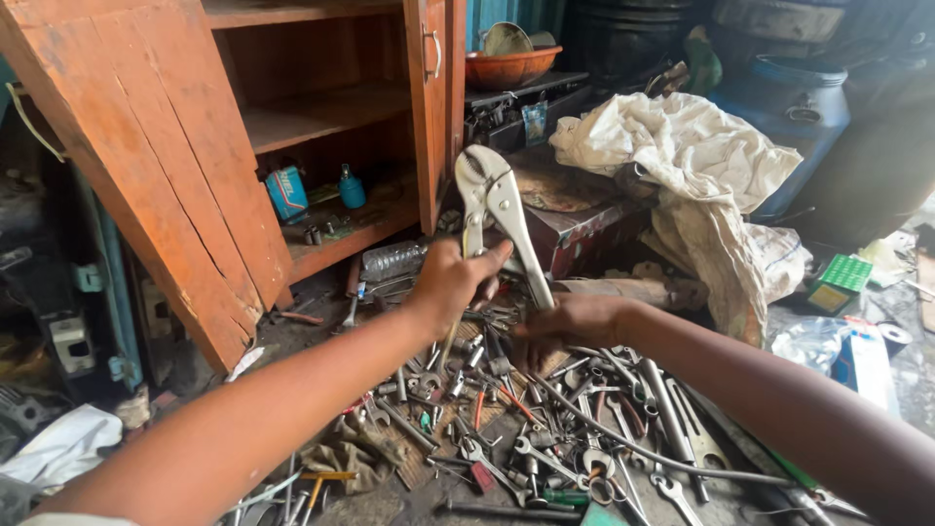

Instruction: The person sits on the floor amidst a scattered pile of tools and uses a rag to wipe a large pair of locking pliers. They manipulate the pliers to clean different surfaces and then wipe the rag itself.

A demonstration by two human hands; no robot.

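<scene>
Locking pliers [494, 209] upright, gripped between left hand [454, 282] and right hand [570, 326].

The pliers [495, 209] in the left hand [453, 282] are silvery grey. Under the right hand [575, 321] the spanners [545, 429] are dull grey metal, with one red handle [519, 404] among them. Left of the left hand the cupboard [166, 166] is worn orange-brown, holding a blue bottle [352, 188]. Beyond the right hand lie a cream cloth [682, 146] and a blue drum [794, 117].
</scene>
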